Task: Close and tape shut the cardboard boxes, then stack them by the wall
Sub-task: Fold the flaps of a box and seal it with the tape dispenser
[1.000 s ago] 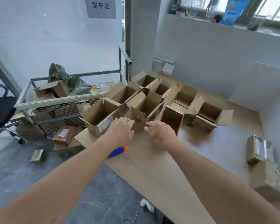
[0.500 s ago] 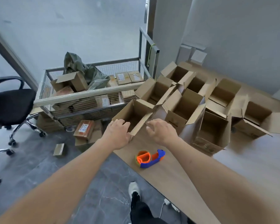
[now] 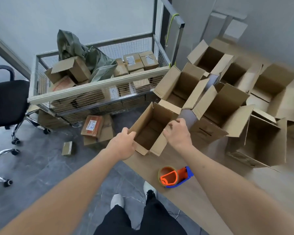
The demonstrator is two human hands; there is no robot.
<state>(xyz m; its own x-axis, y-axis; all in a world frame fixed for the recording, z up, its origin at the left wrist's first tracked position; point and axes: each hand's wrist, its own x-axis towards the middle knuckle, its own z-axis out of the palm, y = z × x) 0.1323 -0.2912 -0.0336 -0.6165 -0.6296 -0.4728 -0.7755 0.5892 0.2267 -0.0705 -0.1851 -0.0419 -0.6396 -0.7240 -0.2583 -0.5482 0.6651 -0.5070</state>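
We've got matt brown cardboard boxes [image 3: 217, 107] everywhere on a smooth pale wood-look table [image 3: 190, 199], a glossy orange and blue plastic tape dispenser [image 3: 175, 177], a shiny metal wire cage cart [image 3: 98, 92], and a polished grey stone-look floor [image 3: 41, 167].

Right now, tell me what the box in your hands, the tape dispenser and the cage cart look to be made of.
Open box: brown corrugated cardboard, matte; creased flaps, raw cut edges.
Tape dispenser: orange and blue, probably moulded plastic, smooth, with a slight sheen.
Cage cart: grey metal frame with thin wire mesh sides, likely steel; dull shine.
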